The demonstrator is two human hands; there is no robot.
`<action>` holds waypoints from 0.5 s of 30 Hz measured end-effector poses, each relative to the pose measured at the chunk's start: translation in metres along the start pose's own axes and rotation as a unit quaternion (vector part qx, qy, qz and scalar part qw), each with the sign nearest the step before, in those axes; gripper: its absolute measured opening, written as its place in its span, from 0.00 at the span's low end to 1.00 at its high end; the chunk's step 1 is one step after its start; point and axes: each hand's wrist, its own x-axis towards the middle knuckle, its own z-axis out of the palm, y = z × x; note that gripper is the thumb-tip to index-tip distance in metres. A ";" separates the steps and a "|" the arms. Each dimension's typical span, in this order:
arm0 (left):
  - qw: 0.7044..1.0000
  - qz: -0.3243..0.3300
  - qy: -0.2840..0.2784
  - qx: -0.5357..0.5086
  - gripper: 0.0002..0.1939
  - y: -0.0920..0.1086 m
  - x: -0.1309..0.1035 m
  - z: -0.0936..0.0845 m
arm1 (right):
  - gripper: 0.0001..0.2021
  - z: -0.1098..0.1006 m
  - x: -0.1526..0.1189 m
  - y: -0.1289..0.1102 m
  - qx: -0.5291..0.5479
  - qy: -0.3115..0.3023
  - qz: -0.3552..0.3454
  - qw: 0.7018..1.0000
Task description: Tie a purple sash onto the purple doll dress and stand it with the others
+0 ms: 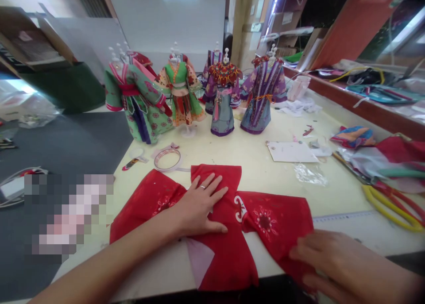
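A small red doll robe (229,251) with white and dark flower prints lies spread on the pale table, its two wide sleeves out to the sides. A white scroll-shaped trim shows near its middle, and a pale lining shows at the lower left flap. My left hand (199,206), with a ring on one finger, lies flat on the upper middle of the robe, fingers spread. At the lower corner of the right sleeve (272,215), the curled fingers of my right hand (327,255) grip the red cloth. That hand is slightly blurred, and its fingertips are partly hidden.
Several small dress forms in doll robes (226,100) stand along the back. A tape roll (168,158) lies beyond the red robe. At right are a white card (292,152), a ruler (345,217) and yellow-and-red-handled scissors (388,209). A pixelated patch covers something at left.
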 end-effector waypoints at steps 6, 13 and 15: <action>0.999 -0.004 0.033 0.019 0.47 -0.004 -0.005 0.006 | 0.11 0.020 0.045 0.031 -0.061 -0.008 0.056 0.997; 0.991 -0.005 0.127 0.044 0.45 -0.011 0.002 0.026 | 0.11 0.038 0.052 0.042 -0.029 0.069 0.112 0.991; 0.989 0.011 0.137 0.053 0.42 -0.014 0.005 0.030 | 0.12 0.037 0.045 0.041 -0.003 0.067 0.096 0.993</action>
